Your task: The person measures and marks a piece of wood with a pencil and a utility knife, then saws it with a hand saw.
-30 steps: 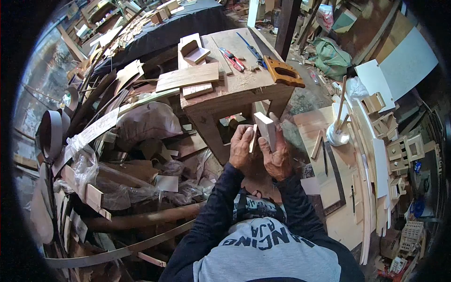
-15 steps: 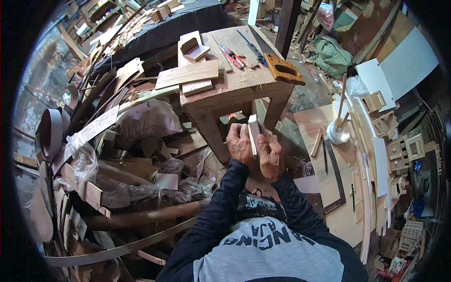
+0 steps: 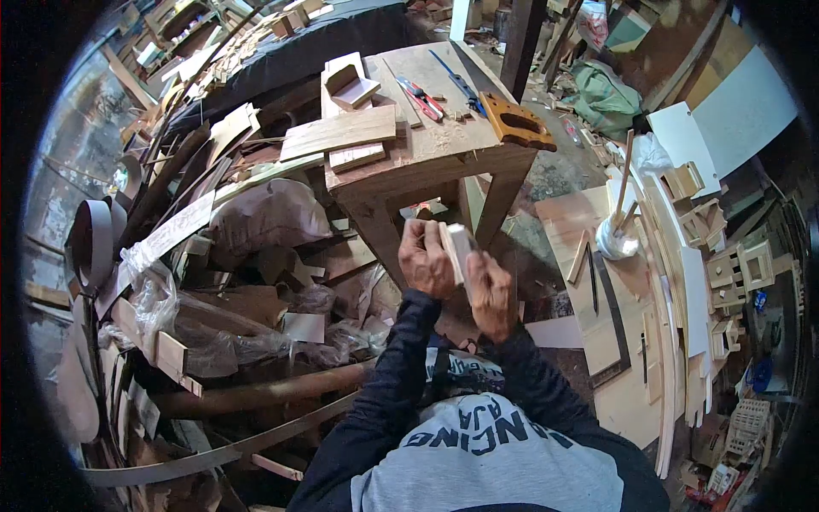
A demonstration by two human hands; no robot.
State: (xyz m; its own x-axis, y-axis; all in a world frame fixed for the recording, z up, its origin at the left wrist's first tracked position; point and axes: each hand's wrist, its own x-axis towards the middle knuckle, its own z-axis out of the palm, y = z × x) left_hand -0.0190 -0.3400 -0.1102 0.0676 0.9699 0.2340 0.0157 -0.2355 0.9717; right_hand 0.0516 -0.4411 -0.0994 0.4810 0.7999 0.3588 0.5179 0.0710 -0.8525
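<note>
In front of my chest, my left hand [image 3: 426, 263] has its fingers closed around a small flat wooden piece [image 3: 450, 253] held on edge. My right hand [image 3: 492, 294] grips a pale flat block [image 3: 461, 242] that lies right alongside that piece, face against face. The fingers of both hands are bent. Just beyond them stands a wooden workbench [image 3: 426, 158]. On its top lie a handsaw [image 3: 516, 124] with a wooden handle, red-handled pliers [image 3: 421, 99], a flat board [image 3: 339, 133] and a small angled wooden part [image 3: 351, 88].
Scrap wood and plastic sheeting [image 3: 230, 341] crowd the left side, with a stuffed sack [image 3: 271, 218] behind. At right, a plywood sheet [image 3: 554, 213] carries a wrapped pot [image 3: 616, 237] with sticks in it. Long strips [image 3: 665, 358] and small wooden frames [image 3: 725, 269] lie farther right.
The two pieces have tilted and spread slightly, so both now show between the hands. My left hand has shifted a little left, and my right hand slightly down.
</note>
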